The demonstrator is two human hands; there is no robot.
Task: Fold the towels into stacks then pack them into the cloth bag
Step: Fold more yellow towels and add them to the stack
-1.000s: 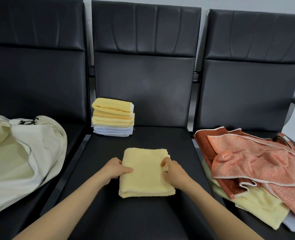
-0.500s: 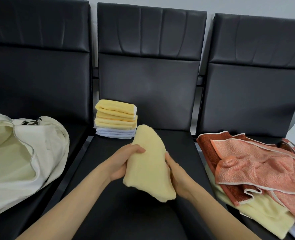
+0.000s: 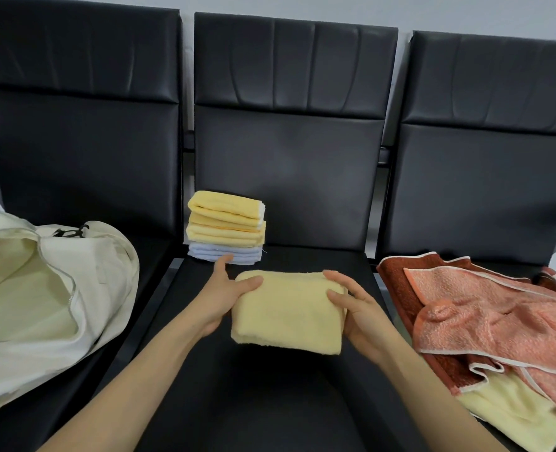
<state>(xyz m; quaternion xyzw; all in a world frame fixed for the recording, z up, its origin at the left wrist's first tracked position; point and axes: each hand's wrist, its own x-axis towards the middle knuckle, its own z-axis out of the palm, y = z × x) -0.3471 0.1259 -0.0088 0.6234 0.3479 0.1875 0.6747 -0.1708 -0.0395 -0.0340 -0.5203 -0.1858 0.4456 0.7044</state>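
Left hand [image 3: 223,300] and right hand [image 3: 355,306] clasped a folded yellow towel [image 3: 286,316]; one stack [image 3: 226,230] stood at the back-left corner of the seat [image 3: 270,393], orange towels [image 3: 498,321] lay unfolded, cloth bag [image 3: 61,288] seemingly unpacked.

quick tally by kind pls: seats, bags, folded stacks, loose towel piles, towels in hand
Seats: 3
Cloth bag: 1
Folded stack: 1
Loose towel pile: 1
Yellow towel, held by left hand and right hand: 1
Total: 7
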